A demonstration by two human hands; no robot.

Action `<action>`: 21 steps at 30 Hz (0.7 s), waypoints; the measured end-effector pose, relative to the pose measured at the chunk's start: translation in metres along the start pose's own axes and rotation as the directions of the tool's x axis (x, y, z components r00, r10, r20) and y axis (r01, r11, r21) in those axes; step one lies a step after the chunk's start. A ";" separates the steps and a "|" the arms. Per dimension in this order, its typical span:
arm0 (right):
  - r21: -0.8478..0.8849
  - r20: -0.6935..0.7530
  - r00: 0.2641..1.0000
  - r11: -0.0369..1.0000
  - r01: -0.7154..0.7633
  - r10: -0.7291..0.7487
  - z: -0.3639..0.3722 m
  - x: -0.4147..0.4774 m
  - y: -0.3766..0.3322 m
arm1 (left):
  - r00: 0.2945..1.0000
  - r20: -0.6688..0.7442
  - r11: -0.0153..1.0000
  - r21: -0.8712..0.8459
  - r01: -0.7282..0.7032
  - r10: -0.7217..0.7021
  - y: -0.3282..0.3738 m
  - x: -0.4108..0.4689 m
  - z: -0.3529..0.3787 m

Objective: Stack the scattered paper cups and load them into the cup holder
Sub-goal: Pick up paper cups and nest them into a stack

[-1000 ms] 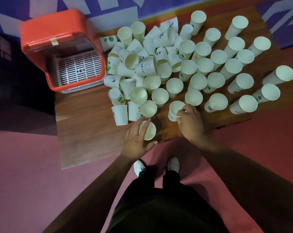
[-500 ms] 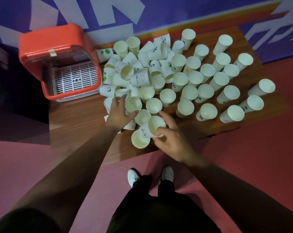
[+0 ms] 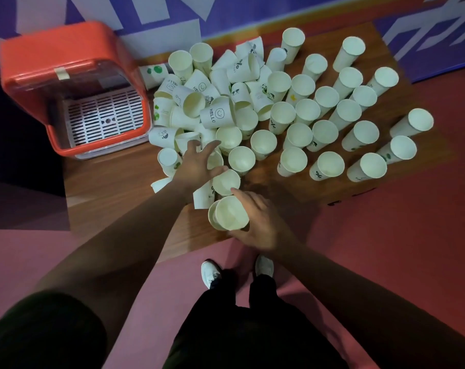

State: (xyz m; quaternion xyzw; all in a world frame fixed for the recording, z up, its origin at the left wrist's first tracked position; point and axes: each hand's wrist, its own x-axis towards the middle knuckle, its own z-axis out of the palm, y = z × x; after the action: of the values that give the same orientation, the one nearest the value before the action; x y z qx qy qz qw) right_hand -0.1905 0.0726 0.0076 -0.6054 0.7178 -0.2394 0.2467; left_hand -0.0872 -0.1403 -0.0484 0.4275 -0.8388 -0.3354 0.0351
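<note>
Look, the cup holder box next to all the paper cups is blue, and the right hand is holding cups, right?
Not quite: the head view shows the cup holder box is orange-red, not blue. It does sit beside the paper cups, and the right hand is holding nested cups.

The right hand [image 3: 260,222], which a second ago pinched the rim of a lone cup on the table, now holds that cup nested into the near one as a small stack [image 3: 230,214] at the near edge. The left hand [image 3: 196,166] has let go of the near cup and reaches farther, fingers spread over the cups at the left of the pile.
</note>
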 end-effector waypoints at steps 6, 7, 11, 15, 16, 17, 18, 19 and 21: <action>-0.181 0.096 0.994 0.983 -0.028 0.046 0.023 0.003 0.008 | 0.999 -0.013 0.998 0.043 -0.035 0.035 -0.004 0.006 0.000; -0.195 0.111 0.992 0.980 -0.031 0.053 0.026 0.005 0.008 | 0.999 -0.023 0.999 0.033 -0.023 0.024 -0.003 0.006 -0.002; -0.196 0.115 0.989 0.978 -0.074 0.097 0.035 0.010 0.011 | 0.994 -0.106 0.992 -0.124 -0.009 -0.004 0.006 -0.002 -0.018; -0.154 0.114 0.986 0.982 -0.106 0.124 0.038 0.008 0.016 | 0.983 -0.178 0.971 -0.239 -0.001 -0.043 0.014 -0.025 -0.046; -0.135 0.120 0.982 0.982 -0.128 0.145 0.037 0.008 0.017 | 0.981 -0.191 0.966 -0.257 -0.015 -0.035 0.016 -0.033 -0.054; -0.108 0.132 0.976 0.981 -0.160 0.174 0.036 0.007 0.019 | 0.980 -0.196 0.961 -0.274 -0.031 -0.024 0.017 -0.043 -0.060; -0.068 0.152 0.966 0.977 -0.201 0.209 0.034 0.007 0.022 | 0.982 -0.188 0.956 -0.290 -0.046 -0.010 0.019 -0.053 -0.065; -0.019 0.183 0.953 0.970 -0.244 0.243 0.031 0.006 0.024 | 0.985 -0.171 0.952 -0.299 -0.061 0.009 0.020 -0.065 -0.069; 0.058 0.228 0.931 0.950 -0.306 0.286 0.025 0.004 0.029 | 0.989 -0.133 0.954 -0.283 -0.103 0.067 0.021 -0.090 -0.072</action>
State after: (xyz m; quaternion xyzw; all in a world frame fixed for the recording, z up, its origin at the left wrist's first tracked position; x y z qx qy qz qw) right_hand -0.1971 0.0719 -0.0307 -0.5006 0.7578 -0.1648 0.3847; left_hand -0.0201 -0.1037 0.0400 0.4009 -0.7947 -0.4256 0.1628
